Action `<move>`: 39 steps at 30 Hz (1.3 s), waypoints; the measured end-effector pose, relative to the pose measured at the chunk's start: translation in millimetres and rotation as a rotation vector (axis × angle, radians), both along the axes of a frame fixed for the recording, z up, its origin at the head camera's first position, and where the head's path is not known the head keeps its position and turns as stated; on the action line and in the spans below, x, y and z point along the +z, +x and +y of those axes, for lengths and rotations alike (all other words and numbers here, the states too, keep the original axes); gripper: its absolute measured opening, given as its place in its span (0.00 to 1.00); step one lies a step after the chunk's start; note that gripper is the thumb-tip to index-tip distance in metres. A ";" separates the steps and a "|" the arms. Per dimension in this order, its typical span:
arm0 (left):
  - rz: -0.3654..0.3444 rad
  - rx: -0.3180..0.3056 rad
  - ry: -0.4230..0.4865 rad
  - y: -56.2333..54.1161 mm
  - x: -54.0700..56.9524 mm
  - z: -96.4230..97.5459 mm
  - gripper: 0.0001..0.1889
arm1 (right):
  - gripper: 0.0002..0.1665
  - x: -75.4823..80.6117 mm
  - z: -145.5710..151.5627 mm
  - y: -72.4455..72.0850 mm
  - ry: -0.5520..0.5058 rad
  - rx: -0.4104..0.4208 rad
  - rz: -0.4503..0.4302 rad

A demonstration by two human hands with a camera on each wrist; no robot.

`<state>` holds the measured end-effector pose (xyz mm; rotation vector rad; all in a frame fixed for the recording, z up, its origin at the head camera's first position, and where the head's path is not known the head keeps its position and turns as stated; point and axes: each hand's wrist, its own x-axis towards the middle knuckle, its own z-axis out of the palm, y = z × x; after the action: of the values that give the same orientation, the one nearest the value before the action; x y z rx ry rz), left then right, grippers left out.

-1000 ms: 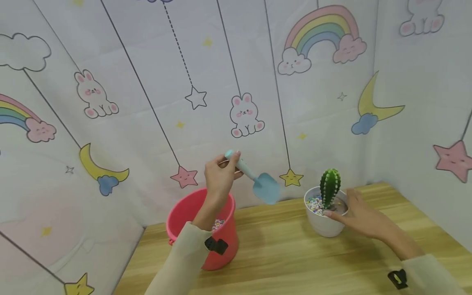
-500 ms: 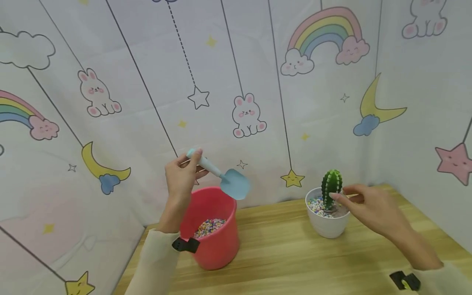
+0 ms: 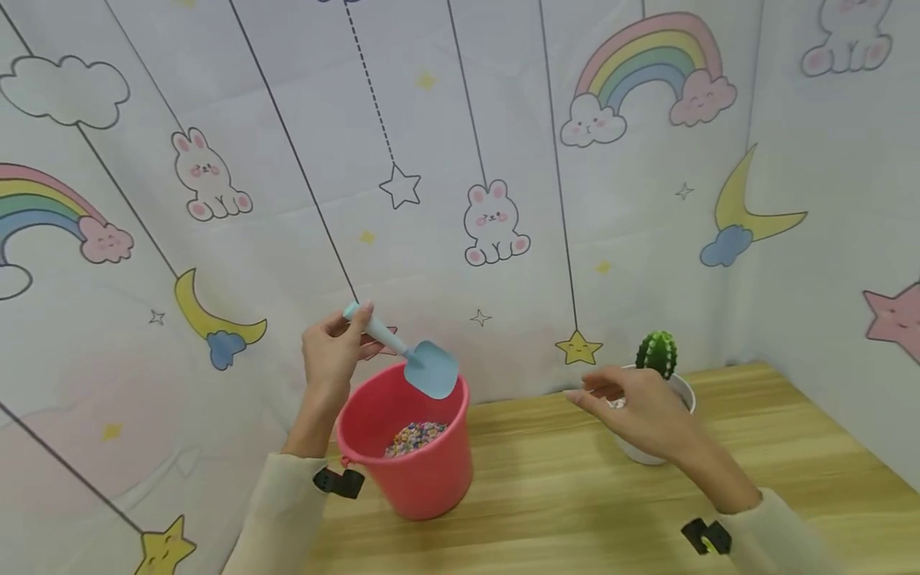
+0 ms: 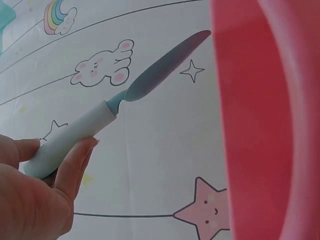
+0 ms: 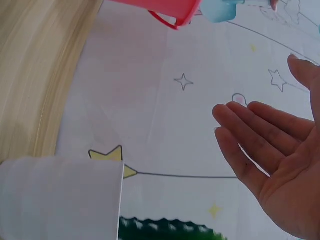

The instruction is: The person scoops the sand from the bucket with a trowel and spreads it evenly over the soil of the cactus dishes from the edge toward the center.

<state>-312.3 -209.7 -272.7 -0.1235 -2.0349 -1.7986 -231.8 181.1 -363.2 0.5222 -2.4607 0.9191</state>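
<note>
My left hand grips the pale handle of a small light-blue toy shovel, whose blade tilts down over the rim of a red bucket. Small multicoloured beads lie inside the bucket. In the left wrist view the fingers and thumb close round the shovel handle. My right hand holds nothing; its fingers are relaxed in the right wrist view. It hovers in front of a white pot, hiding much of it. A green cactus rises from the pot.
Pot and bucket stand apart on a wood-grain table. Close behind and at the sides hangs a pale cloth backdrop printed with rabbits, stars, moons and rainbows.
My left hand has carried the shovel leftward until its blade is over the bucket. My right hand has left the pot and cactus and moved left in front of them.
</note>
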 end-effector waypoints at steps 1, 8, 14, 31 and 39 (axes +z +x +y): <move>0.001 -0.002 -0.012 -1.3 -0.7 -1.9 0.28 | 0.24 -0.2 -5.4 -2.9 0.000 0.021 -0.007; 0.001 0.033 -0.152 -14.8 -7.6 -14.3 0.25 | 0.35 4.0 -44.1 -22.4 0.066 0.076 -0.024; -0.027 0.026 -0.347 -26.5 -15.3 -20.7 0.24 | 0.49 5.7 -73.7 -34.8 0.107 0.093 -0.123; -0.021 -0.029 -0.723 -54.2 -29.2 -20.4 0.17 | 0.51 3.1 -142.9 -75.9 0.144 0.441 -0.273; -0.043 -0.062 -0.869 -57.2 -29.7 -16.1 0.20 | 0.71 1.7 -163.8 -75.3 0.297 0.266 -0.408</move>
<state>-369.5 -225.8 -302.4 -0.3969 -2.7162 -0.8268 -307.1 17.3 -361.4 0.8517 -2.9761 0.8262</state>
